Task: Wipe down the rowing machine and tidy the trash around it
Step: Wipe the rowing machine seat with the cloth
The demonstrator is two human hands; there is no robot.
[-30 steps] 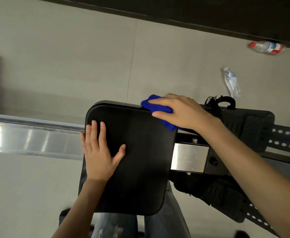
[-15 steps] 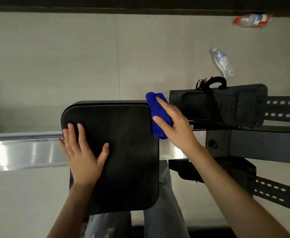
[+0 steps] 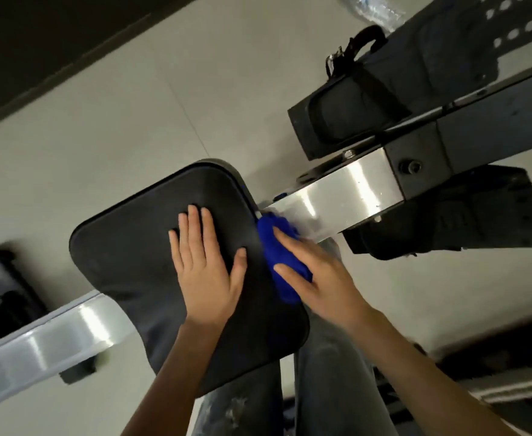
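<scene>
Pale, smooth floor tiles (image 3: 132, 127) lie beyond and to both sides of my hands, with thin joints between them. The rowing machine's rail (image 3: 346, 196) is a flat-faced beam of brushed, reflective metal. It passes under my hands and continues to my left and my right.

The seat (image 3: 126, 247) sits on the rail beneath my left hand. It is a black padded slab, rectangular with rounded corners and a matte surface. Past my right hand, two black footrests flank the rail. The farther one (image 3: 346, 118) carries a looped strap (image 3: 362, 42) with a metal buckle, and the nearer one (image 3: 447, 225) is partly hidden by the rail. My legs in faded grey jeans (image 3: 330, 388) stand below my wrists, partly covered by the seat.

My left hand (image 3: 208, 272) lies flat on the seat, fingers straight and thumb spread, grasping nothing. My right hand (image 3: 324, 278) presses a bunched blue cloth (image 3: 277, 256) against the seat's right edge, where seat meets rail. Its fingers are extended over the fabric.

A crumpled clear plastic bottle (image 3: 374, 7) lies on the floor well beyond my right hand, partly cut off by the frame edge.
</scene>
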